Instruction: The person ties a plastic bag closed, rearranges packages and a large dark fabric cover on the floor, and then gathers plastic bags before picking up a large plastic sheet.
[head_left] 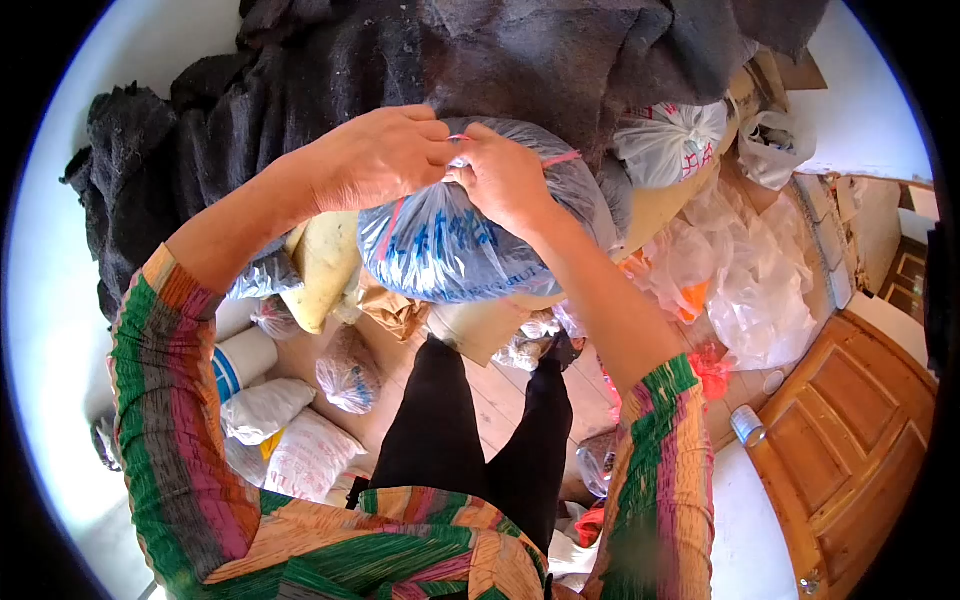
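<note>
A large clear plastic bag [455,245] with blue print sits in front of me, full and rounded, its contents hard to make out. A thin pink string [562,158] runs across and around its upper part. Over the top of the bag, my left hand [395,150] is closed with its fingers pinched on the string. Meeting it from the right, my right hand [503,182] is also closed, thumb and fingers pinching at the same spot. The fingertips nearly touch and hide the point where the string comes together.
Dark cloth [330,80] drapes behind the bag. A white plastic bag [672,142] with red print lies right of it. Crumpled clear plastic [760,285] covers the floor at right, near a tin can [747,426] and a wooden door [850,440]. Several sacks and a white bucket [245,362] stand left.
</note>
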